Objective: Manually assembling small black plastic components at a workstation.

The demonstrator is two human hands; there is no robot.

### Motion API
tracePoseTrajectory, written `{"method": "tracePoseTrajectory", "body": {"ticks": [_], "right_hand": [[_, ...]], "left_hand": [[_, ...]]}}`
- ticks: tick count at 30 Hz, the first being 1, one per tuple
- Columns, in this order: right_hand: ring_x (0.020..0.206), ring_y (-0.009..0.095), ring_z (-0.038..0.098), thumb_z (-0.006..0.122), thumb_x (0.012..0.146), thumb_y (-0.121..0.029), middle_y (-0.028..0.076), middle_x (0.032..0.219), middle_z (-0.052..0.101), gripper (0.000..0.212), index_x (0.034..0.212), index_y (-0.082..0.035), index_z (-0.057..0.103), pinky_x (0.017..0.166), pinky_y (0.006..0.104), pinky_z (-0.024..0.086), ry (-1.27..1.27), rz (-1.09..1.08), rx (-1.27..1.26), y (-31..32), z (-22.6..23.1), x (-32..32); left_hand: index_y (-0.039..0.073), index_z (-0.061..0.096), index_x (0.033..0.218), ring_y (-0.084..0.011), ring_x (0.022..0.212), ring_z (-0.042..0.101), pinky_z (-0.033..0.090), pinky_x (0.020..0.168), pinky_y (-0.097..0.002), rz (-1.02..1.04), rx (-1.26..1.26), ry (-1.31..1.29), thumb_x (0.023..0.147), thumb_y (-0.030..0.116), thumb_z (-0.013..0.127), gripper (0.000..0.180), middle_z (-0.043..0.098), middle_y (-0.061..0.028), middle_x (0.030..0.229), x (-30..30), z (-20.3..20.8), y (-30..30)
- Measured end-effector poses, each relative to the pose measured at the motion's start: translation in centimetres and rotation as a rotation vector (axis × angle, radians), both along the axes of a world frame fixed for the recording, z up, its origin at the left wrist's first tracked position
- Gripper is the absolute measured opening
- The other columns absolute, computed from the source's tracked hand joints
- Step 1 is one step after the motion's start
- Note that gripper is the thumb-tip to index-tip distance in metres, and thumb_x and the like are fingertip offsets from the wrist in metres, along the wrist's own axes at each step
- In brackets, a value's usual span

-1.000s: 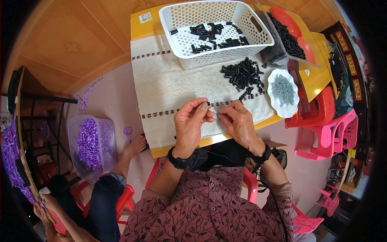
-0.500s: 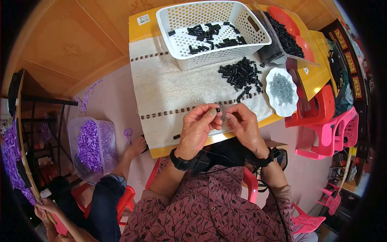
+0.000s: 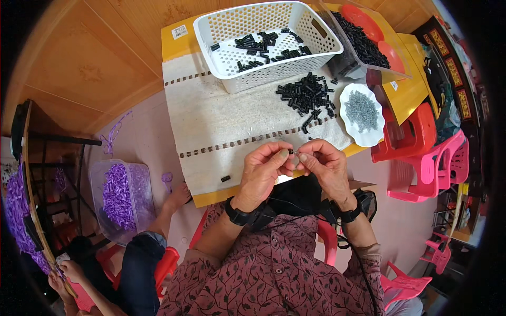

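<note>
Above the table's near edge, my left hand point(image 3: 265, 171) pinches a small black tube-shaped piece point(image 3: 291, 151) between thumb and fingers. My right hand point(image 3: 328, 167) is closed beside it, its fingertips on a tiny clear piece point(image 3: 297, 154) held against the end of the black one. The exact shape of the clear piece is too small to make out. A heap of similar black pieces point(image 3: 305, 94) lies on the cloth beyond my hands. To its right, a white scalloped dish point(image 3: 369, 141) holds many small clear pieces point(image 3: 361, 110). One lone black piece point(image 3: 226, 178) rests left of my left hand.
A white perforated basket point(image 3: 284, 71) with black pieces stands at the back, beside a clear bin point(image 3: 348, 71) of black parts. Red and pink stools point(image 3: 411, 179) are at the right. On the left, a person's hands point(image 3: 66, 276) work near a tub point(image 3: 138, 195) of purple pieces.
My right hand has closed in on my left, bringing the clear piece up to the black piece's end. The table and its contents have shifted slightly left in view.
</note>
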State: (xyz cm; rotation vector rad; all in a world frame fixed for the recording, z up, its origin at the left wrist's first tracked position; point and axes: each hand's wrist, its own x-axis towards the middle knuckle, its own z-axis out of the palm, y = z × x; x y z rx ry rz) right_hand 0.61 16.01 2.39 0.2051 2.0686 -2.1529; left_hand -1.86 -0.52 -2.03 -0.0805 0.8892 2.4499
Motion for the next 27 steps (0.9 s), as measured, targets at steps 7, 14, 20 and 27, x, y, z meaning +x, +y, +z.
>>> {"method": "tracePoseTrajectory", "body": {"ticks": [7,14,20,27], "right_hand": [[0.075,0.006,0.060,0.061,0.090,-0.005,0.000,0.085,0.061,0.011,0.100,-0.002,0.060,0.061,0.0190,0.047,0.006,0.004,0.024,0.0,0.0,0.0],[0.070,0.006,0.056,0.063,0.087,-0.004,0.001,0.087,0.058,0.009,0.096,-0.001,0.062,0.060,0.0182,0.046,0.184,0.021,0.178,-0.2,0.2,0.3],[0.071,0.007,0.059,0.064,0.085,0.000,0.003,0.086,0.060,0.008,0.092,0.001,0.061,0.062,0.0195,0.049,0.008,0.017,0.075,0.6,0.4,1.3],[0.063,0.005,0.057,0.070,0.083,-0.007,0.000,0.074,0.062,0.011,0.086,-0.004,0.060,0.054,0.0178,0.045,-0.227,0.082,-0.065,2.7,0.4,1.8]], "left_hand": [[-0.001,0.060,0.107,-0.0123,0.072,0.062,0.054,0.065,-0.0263,0.028,-0.096,0.059,0.092,0.008,0.056,0.018,0.064,-0.0071,0.084,0.2,0.0,0.3],[-0.003,0.060,0.107,-0.0114,0.069,0.062,0.054,0.062,-0.0241,0.014,-0.213,0.207,0.092,0.007,0.057,0.019,0.064,-0.0074,0.081,0.2,-0.7,0.5],[-0.004,0.061,0.105,-0.0108,0.064,0.061,0.053,0.059,-0.0230,-0.123,-0.268,0.232,0.091,0.007,0.057,0.018,0.064,-0.0070,0.079,0.3,-0.7,0.2],[-0.003,0.062,0.103,-0.0101,0.063,0.060,0.051,0.055,-0.0221,-0.349,-0.226,0.252,0.092,0.009,0.057,0.017,0.063,-0.0064,0.076,0.4,-0.3,0.3]]}}
